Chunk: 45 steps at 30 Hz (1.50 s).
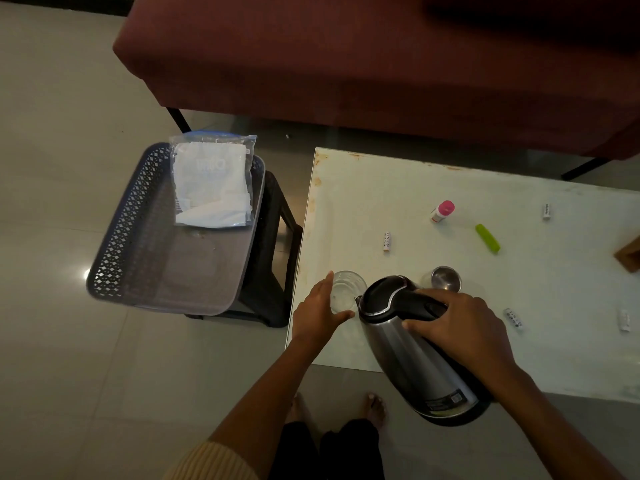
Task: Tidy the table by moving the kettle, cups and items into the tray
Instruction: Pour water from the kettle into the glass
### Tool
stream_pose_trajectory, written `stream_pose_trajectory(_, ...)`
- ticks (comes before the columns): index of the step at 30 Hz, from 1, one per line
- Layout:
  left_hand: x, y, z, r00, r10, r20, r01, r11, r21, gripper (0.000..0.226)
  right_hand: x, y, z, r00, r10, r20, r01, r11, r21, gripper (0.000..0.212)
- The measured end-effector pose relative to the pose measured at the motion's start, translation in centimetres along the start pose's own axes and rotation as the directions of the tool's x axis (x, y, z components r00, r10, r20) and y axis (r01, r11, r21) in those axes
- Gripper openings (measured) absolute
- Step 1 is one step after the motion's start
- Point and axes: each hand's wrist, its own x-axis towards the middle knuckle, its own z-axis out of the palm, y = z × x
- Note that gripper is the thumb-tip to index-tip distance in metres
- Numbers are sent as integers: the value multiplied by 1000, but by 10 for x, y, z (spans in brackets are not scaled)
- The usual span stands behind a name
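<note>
A steel kettle [408, 355] with a black lid stands at the front edge of the white table [398, 195]. My right hand [464, 327] grips its black handle from above. My left hand [320, 315] is wrapped around a clear glass [348, 289] just left of the kettle. A small steel cup [446, 278] sits behind the kettle. The grey lattice tray [145, 258] rests on a dark stool to the left and holds a plastic bag of white cloth [211, 183].
On the table lie a pink-capped bottle [442, 211], a green stick [487, 238] and several white batteries, one being [387, 241]. A maroon sofa [346, 57] stands behind. My bare feet [375, 407] show under the table's front edge. A wooden corner [628, 252] sits at the right.
</note>
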Motion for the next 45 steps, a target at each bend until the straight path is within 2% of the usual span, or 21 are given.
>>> stream_pose_trajectory(45, -1, 1, -5, 1000, 17, -4, -17, 1000, 2, 92, 8, 4, -1, 1000, -5, 9, 5, 999, 37, 51)
